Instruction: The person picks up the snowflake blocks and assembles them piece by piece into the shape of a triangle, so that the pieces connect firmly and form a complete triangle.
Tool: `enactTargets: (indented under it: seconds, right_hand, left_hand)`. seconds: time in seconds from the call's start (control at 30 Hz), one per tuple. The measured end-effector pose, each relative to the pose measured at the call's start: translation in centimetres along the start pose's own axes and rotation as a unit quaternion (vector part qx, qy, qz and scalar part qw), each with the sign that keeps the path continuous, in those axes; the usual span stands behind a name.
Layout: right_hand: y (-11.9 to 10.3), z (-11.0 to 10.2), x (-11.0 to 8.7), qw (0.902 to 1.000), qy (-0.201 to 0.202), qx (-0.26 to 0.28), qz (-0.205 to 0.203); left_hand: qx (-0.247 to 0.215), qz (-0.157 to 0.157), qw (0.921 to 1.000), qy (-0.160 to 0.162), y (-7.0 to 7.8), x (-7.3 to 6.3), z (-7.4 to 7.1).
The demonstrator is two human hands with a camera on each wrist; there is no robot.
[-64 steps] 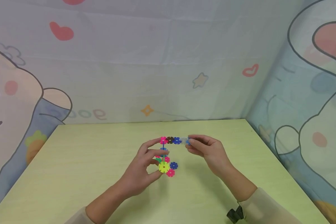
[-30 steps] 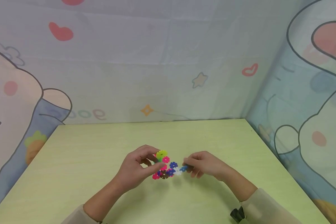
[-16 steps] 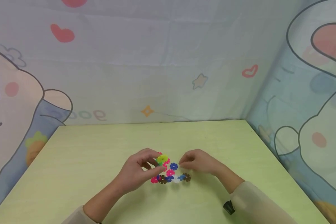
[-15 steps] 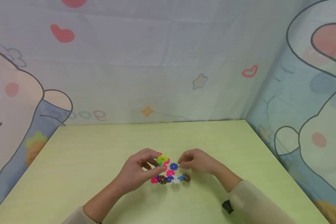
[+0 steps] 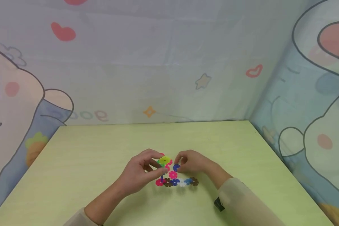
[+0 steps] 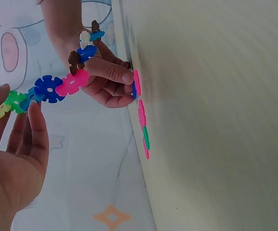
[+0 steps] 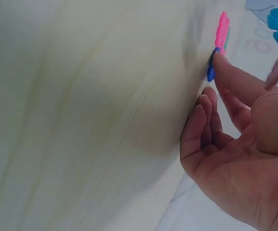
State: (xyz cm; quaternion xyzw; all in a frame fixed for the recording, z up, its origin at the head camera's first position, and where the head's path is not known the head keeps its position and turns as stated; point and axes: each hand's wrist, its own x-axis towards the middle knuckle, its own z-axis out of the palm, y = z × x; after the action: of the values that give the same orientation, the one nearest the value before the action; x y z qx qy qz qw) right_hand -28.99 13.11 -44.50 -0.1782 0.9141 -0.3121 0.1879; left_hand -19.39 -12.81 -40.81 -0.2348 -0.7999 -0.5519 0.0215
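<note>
My left hand [image 5: 139,169] holds a chain of notched plastic snowflake discs by its yellow disc [image 5: 164,160] and green disc [image 6: 16,101], pinched between thumb and fingers. From there the chain runs through light blue, dark blue and pink, then bends right to a brown end disc [image 5: 194,181]. It hangs above the table in the left wrist view. My right hand [image 5: 193,163] pinches a loose dark blue disc [image 7: 211,67] at the tabletop with thumb and index finger. The other right fingers curl near the surface.
Loose pink discs [image 6: 142,113] and a green disc [image 6: 146,138] lie on the pale wooden table [image 5: 101,141], partly behind the chain in the head view. A cartoon-printed cloth [image 5: 169,62] stands behind the table. A black device [image 5: 219,204] sits by the right sleeve.
The chain, earlier stretched out at the far side, has swung toward me. My right hand let go of its brown end and moved left to the loose dark blue disc.
</note>
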Motion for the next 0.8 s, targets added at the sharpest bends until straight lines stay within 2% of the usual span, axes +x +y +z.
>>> enactTargets:
  seconds: [0.23, 0.4, 0.5, 0.63, 0.7, 0.8]
  right_hand:
    - [0.9, -0.5, -0.6, 0.9996, 0.014, 0.015, -0.017]
    - [0.7, -1.5, -2.2, 0.9919, 0.039, 0.104, -0.063]
    - [-0.1, -2.3, -3.7, 0.9774, 0.037, 0.187, -0.092]
    - [-1.3, -3.1, -5.8, 0.9523, 0.003, 0.287, -0.105]
    - [-1.8, -3.2, -6.5, 0.9416, -0.016, 0.320, -0.105]
    - [-2.4, -3.2, -7.1, 0.9315, -0.037, 0.345, -0.110]
  left_hand:
    - [-0.014, -0.021, 0.9997, -0.005, 0.1, -0.1, 0.1]
    - [-0.026, -0.033, 0.9991, -0.008, 0.0, -0.1, 0.2]
    - [-0.031, -0.034, 0.9989, -0.010, 0.0, -0.1, 0.2]
    - [-0.036, -0.032, 0.9988, -0.011, 0.0, 0.0, 0.3]
    - [-0.040, -0.033, 0.9986, -0.010, 0.0, 0.1, 0.3]
    - [-0.046, -0.033, 0.9984, -0.007, 0.0, 0.1, 0.4]
